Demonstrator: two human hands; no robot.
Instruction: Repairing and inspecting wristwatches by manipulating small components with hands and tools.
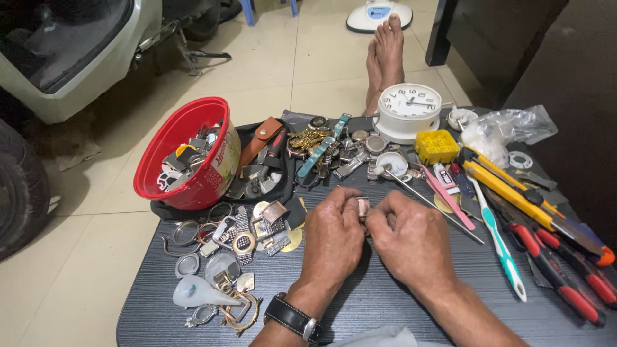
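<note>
Head view. The left hand [333, 239] and the right hand [411, 239] meet at the middle of a dark wood-grain table [385, 302]; between their pinched fingertips sits a small rectangular metal watch case [363, 206], raised just above the tabletop. Both hands' fingers are drawn narrow around this piece, the thumbs pressing in from either side; whether a separate part is being worked off it cannot be told.

To the left of the left hand lies a loose scatter of watch cases and bezels [241, 238], and behind them a red plastic bowl [186, 154] tilted and full of parts. Behind the hands stand a white alarm clock [409, 110] and a yellow compartment box [436, 146]. To the right lie a thin metal probe [437, 207], a toothbrush [498, 234], a yellow utility knife [514, 191] and red-handled pliers [565, 276].

Risks, as judged: the piece is small and smooth, so a slip under thumb pressure could flick it into the scatter or off the table edge onto the tiled floor [83, 270]. A jerk of the right hand could strike the probe, which lies near.
</note>
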